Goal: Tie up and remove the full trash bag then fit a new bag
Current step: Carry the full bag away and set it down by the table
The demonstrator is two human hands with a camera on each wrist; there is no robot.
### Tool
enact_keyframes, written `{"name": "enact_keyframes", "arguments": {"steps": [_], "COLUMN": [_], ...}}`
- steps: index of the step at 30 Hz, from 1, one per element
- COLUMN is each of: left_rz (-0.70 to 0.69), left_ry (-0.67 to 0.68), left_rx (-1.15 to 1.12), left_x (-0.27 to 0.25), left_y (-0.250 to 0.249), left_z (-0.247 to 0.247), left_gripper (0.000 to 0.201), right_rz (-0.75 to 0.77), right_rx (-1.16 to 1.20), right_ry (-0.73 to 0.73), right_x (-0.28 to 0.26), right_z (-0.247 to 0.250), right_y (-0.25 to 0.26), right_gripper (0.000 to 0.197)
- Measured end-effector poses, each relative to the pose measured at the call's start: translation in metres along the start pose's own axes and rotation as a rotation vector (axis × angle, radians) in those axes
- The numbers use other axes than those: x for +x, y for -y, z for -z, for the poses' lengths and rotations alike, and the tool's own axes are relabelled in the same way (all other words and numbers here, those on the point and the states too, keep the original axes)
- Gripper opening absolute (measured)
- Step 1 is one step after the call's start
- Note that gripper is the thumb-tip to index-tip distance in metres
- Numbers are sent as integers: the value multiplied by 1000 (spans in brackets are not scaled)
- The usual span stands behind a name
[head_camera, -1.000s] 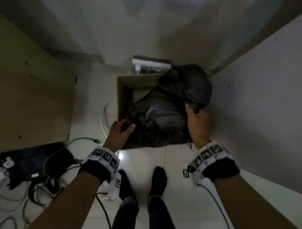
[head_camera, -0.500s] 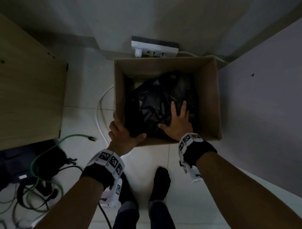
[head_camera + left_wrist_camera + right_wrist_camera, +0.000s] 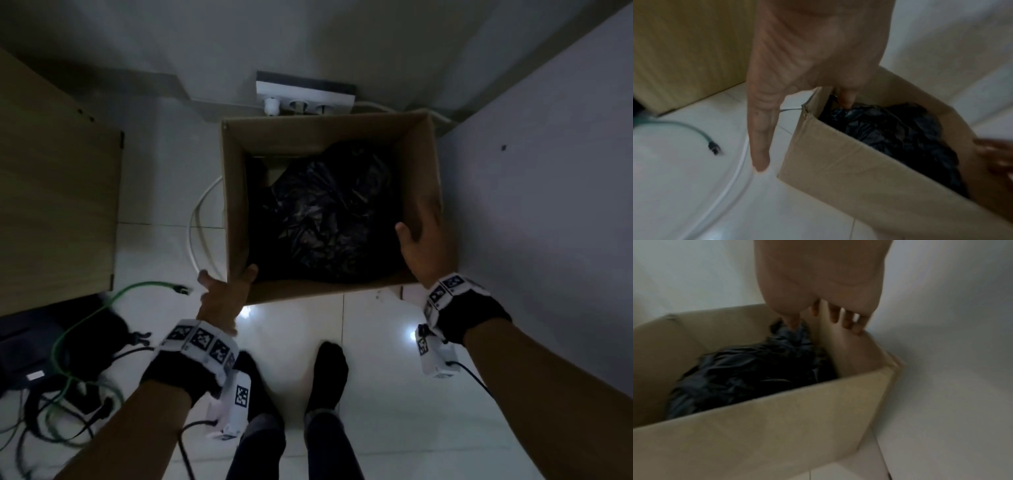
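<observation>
A brown cardboard box [image 3: 308, 137] stands open on the tiled floor with a crumpled black trash bag [image 3: 329, 219] lying inside it. My left hand [image 3: 226, 287] is at the box's near left corner, thumb over the inside and straight fingers outside; in the left wrist view that left hand [image 3: 807, 65] straddles the box [image 3: 838, 162] above the bag [image 3: 900, 129]. My right hand [image 3: 424, 236] is spread over the right wall, thumb inside. In the right wrist view the right hand [image 3: 818, 305] has its fingers beyond the wall of the box [image 3: 777, 426], beside the bag [image 3: 748, 369].
A white power strip [image 3: 305, 99] lies behind the box against the back wall. A wooden cabinet [image 3: 51, 205] stands at left, with a green cable [image 3: 137, 287], a white cable [image 3: 198, 219] and tangled black cables [image 3: 51, 394]. A pale panel [image 3: 531, 205] borders the right. My socked feet [image 3: 325, 373] stand in front.
The bag, held up over the box a second ago, now lies down inside it. My right hand left the bag for the right wall; my left hand loosened at the near left corner.
</observation>
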State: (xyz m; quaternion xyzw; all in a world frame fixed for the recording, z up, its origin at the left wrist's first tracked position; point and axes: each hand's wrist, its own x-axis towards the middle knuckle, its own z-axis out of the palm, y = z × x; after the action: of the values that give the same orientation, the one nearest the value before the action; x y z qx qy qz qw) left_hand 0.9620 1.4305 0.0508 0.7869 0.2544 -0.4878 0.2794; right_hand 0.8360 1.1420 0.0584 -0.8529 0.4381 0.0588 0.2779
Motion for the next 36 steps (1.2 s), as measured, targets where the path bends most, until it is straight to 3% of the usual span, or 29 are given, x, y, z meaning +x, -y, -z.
{"name": "enact_keyframes", "arguments": {"steps": [3, 5, 7, 10, 12, 15, 19, 22, 27, 31, 36], "left_rz": [150, 131, 98, 21, -20, -34, -51, -92, -114, -102, -243], "left_ry": [217, 278, 313, 296, 264, 183, 104, 105, 52, 129, 106], "left_rx": [-367, -508, -553, -513, -515, -598, -587, -530, -262, -130, 202], "left_x": [4, 4, 3, 6, 9, 15, 25, 26, -1, -35, -73], "left_y": [-2, -8, -13, -10, -5, -2, -5, -2, 5, 7, -6], "left_z": [3, 1, 0, 2, 6, 16, 35, 44, 47, 54, 64], "left_gripper": [72, 49, 35, 49, 54, 45, 59, 44, 66, 64, 65], "right_rz": [-39, -211, -409, -465, -441, -367, -293, -262, -275, -276, -93], "right_rx": [-159, -225, -195, -138, -105, -50, -3, -25, 6, -4, -66], "right_ry": [-64, -156, -36, 137, 129, 124, 134, 160, 306, 353, 434], "right_x": [-8, -15, -17, -16, -19, -38, -66, -73, -67, -65, -70], "right_z": [-4, -7, -7, -3, -2, -6, -16, -18, 0, 24, 58], "right_y": [1, 6, 7, 4, 3, 7, 14, 12, 3, 14, 52], "right_gripper": [74, 73, 76, 80, 78, 79, 80, 81, 81, 68, 69]}}
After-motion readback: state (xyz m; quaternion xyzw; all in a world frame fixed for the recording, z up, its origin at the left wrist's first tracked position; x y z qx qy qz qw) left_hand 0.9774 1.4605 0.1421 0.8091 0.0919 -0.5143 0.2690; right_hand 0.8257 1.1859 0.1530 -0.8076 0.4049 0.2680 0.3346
